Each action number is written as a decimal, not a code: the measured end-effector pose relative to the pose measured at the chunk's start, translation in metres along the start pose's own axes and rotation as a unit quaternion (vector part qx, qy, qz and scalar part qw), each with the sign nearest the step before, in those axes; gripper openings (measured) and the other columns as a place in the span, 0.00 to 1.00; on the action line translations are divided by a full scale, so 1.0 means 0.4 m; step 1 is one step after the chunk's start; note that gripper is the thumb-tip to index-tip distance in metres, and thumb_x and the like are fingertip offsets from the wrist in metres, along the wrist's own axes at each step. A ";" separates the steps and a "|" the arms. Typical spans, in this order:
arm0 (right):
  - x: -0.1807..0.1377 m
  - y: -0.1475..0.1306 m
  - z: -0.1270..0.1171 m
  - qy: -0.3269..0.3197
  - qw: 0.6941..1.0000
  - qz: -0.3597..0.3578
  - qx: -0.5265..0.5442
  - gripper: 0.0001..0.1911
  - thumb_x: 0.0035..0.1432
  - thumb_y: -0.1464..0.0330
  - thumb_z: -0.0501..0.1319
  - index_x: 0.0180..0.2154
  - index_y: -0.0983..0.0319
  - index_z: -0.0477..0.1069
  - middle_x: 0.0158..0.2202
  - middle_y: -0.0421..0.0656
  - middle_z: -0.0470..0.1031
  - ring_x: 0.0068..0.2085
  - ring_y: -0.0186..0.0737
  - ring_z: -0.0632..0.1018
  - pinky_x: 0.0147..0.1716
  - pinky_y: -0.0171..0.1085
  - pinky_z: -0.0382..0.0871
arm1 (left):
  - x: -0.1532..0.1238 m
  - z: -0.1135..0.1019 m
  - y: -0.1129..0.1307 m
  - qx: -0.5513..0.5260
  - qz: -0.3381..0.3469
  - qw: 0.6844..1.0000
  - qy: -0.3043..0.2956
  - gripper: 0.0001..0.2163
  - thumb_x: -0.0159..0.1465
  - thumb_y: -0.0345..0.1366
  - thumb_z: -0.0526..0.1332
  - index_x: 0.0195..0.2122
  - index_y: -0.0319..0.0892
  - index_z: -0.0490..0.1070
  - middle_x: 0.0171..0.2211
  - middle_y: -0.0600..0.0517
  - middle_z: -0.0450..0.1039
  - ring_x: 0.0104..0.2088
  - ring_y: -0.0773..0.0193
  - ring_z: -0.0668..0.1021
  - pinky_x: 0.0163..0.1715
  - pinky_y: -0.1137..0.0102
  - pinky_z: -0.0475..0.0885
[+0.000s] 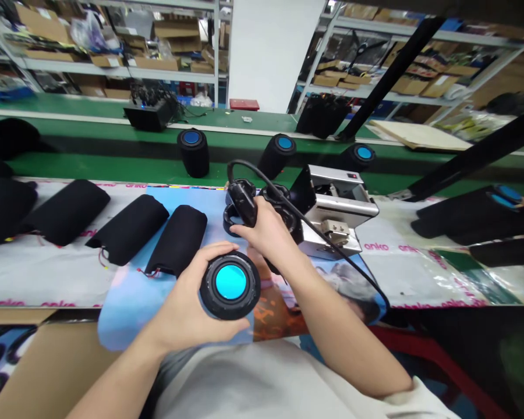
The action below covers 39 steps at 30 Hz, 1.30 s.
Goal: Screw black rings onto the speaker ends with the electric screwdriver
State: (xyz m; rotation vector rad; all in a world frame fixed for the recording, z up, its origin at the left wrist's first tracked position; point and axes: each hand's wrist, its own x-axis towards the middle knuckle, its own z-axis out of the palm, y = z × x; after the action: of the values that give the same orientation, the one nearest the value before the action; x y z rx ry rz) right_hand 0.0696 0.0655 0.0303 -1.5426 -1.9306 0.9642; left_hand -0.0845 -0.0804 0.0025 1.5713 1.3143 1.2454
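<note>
My left hand [192,297] is wrapped round a black cylindrical speaker [252,285], whose end with a shiny blue disc faces up toward me. Ahead of it, my right hand [268,230] is closed on a black ring-shaped part [243,201]; its exact kind is partly hidden by my fingers. More dark round parts lie just beyond that hand, against a silver metal machine [340,209]. A black cable [305,218] loops over them and runs down to the right. Left of my hands, black fabric-covered cylinders [179,238] lie on their sides with thin wires at the near ends.
Upright speakers with blue discs [193,152] stand on the green conveyor [148,166] behind the bench. More black cylinders [467,218] lie at the right. A slanted black post [393,75] rises on the right. A cardboard box [48,361] sits below the bench edge at left.
</note>
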 end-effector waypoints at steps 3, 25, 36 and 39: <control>0.011 0.001 0.022 -0.010 0.999 -0.004 -0.045 0.23 0.58 0.73 0.72 0.52 0.66 0.67 0.58 0.57 0.74 0.61 0.63 0.77 0.58 0.50 0.70 | 0.013 -0.002 0.012 0.006 0.016 1.000 -0.017 0.40 0.49 0.34 0.80 0.63 0.46 0.68 0.64 0.41 0.77 0.65 0.41 0.80 0.67 0.51 0.77; -0.108 0.034 0.040 -0.154 0.987 -0.012 -0.033 0.25 0.61 0.69 0.72 0.56 0.60 0.67 0.52 0.45 0.79 0.54 0.47 0.80 0.49 0.38 0.67 | -0.209 -0.037 -0.022 0.046 0.037 0.996 0.071 0.46 0.51 0.37 0.80 0.70 0.58 0.64 0.65 0.44 0.75 0.65 0.37 0.80 0.63 0.45 0.81; -0.101 0.060 0.066 -0.233 0.968 -0.032 -0.092 0.21 0.60 0.69 0.69 0.53 0.61 0.70 0.38 0.43 0.79 0.41 0.43 0.79 0.36 0.33 0.60 | -0.231 -0.096 -0.011 0.077 -0.003 0.987 0.143 0.43 0.48 0.32 0.79 0.66 0.54 0.69 0.62 0.48 0.79 0.62 0.41 0.82 0.61 0.53 0.82; -0.141 0.111 0.011 -0.220 0.971 -0.025 -0.086 0.21 0.59 0.71 0.70 0.54 0.60 0.71 0.47 0.44 0.80 0.49 0.44 0.80 0.45 0.34 0.66 | -0.230 -0.098 -0.011 0.073 0.015 0.987 0.140 0.42 0.49 0.32 0.79 0.66 0.51 0.69 0.62 0.46 0.79 0.62 0.41 0.83 0.61 0.53 0.83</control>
State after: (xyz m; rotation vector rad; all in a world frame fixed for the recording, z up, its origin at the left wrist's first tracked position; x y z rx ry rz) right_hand 0.1081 0.0149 -0.0036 -1.4519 -2.4008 1.2261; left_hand -0.1242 -0.1711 -0.0113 1.5616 1.5941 1.4579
